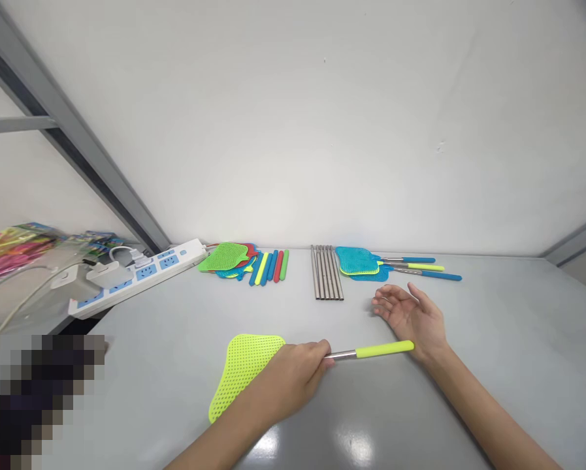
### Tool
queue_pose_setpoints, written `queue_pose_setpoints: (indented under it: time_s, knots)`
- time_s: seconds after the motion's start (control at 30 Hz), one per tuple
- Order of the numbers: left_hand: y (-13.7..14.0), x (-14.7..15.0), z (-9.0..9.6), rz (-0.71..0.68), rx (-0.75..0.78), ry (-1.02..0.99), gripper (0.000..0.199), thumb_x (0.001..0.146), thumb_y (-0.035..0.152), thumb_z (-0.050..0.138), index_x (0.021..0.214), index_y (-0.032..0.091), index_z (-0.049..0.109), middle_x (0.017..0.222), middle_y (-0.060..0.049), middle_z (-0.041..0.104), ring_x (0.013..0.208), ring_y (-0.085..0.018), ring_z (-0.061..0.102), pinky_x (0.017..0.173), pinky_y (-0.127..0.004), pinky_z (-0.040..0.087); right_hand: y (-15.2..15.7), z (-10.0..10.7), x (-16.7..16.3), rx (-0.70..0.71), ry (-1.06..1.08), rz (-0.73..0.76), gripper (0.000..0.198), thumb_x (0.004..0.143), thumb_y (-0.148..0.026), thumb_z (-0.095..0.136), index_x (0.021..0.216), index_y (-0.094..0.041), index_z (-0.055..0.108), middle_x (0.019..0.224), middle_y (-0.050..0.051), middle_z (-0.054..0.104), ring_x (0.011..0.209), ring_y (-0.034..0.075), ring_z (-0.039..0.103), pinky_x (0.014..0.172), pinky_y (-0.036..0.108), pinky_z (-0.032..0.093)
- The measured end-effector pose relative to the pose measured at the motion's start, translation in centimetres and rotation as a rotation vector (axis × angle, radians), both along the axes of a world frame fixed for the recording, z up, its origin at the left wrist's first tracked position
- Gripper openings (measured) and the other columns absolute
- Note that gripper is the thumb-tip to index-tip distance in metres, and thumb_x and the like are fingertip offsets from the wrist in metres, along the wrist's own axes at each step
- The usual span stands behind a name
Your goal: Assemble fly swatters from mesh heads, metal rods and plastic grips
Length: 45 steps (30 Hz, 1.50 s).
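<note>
A yellow-green fly swatter [247, 365] with a metal shaft and a yellow handle is gripped by my left hand [300, 372] around its shaft near the head. The handle points right, and its end meets the palm side of my right hand [413, 320] near the wrist. My right hand is open, with fingers loosely curled and thumb apart. Beyond it lie several assembled fly swatters [358, 261] stacked with blue and yellow heads, their handles to the right. Left of them is a row of metal rods [326, 274].
Several coloured handles [269, 267] lie beside a pile of swatter heads [227, 257] at the back. A white power strip [140, 277] with plugs runs along the left edge. Packaged items [18, 251] sit further left. A grey wall closes the back of the table [493, 326].
</note>
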State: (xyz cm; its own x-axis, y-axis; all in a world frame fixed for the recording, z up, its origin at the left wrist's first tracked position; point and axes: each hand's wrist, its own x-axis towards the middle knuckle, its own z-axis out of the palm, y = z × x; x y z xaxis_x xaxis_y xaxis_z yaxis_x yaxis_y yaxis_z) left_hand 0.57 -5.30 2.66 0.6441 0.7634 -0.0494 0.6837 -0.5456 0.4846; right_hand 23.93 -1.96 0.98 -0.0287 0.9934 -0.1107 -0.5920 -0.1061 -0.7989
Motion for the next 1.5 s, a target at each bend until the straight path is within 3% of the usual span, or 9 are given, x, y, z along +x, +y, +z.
queue_pose_setpoints:
  time_s: [0.43, 1.2, 1.5]
  knots:
    - [-0.9, 0.8, -1.7, -0.078, 0.195, 0.231, 0.018, 0.086, 0.020, 0.023, 0.076, 0.020, 0.038, 0.067, 0.000, 0.055, 0.049, -0.016, 0.049, 0.045, -0.026, 0.024, -0.4, -0.2, -0.5, -0.016, 0.041, 0.053, 0.037, 0.077, -0.043, 0.037, 0.080, -0.017, 0.064, 0.078, 0.008, 0.059, 0.073, 0.021, 0.053, 0.067, 0.034, 0.041]
    - [-1.6, 1.2, -1.5, -0.066, 0.069, 0.265, 0.015, 0.077, 0.010, 0.030, 0.083, 0.020, 0.040, 0.075, -0.002, 0.056, 0.059, -0.017, 0.053, 0.051, -0.027, 0.034, -1.6, -0.4, -1.7, -0.054, 0.084, 0.019, 0.043, 0.079, -0.041, 0.031, 0.085, -0.012, 0.062, 0.066, 0.008, 0.051, 0.061, 0.017, 0.046, 0.055, 0.030, 0.038]
    - [-1.9, 1.2, -1.3, -0.075, 0.061, 0.249, 0.016, 0.076, 0.010, 0.031, 0.083, 0.020, 0.040, 0.075, -0.001, 0.058, 0.059, -0.018, 0.054, 0.051, -0.028, 0.036, -1.9, -0.2, -2.4, -0.066, 0.101, 0.012, 0.040, 0.080, -0.041, 0.032, 0.083, -0.013, 0.059, 0.051, -0.001, 0.032, 0.047, 0.012, 0.036, 0.044, 0.026, 0.032]
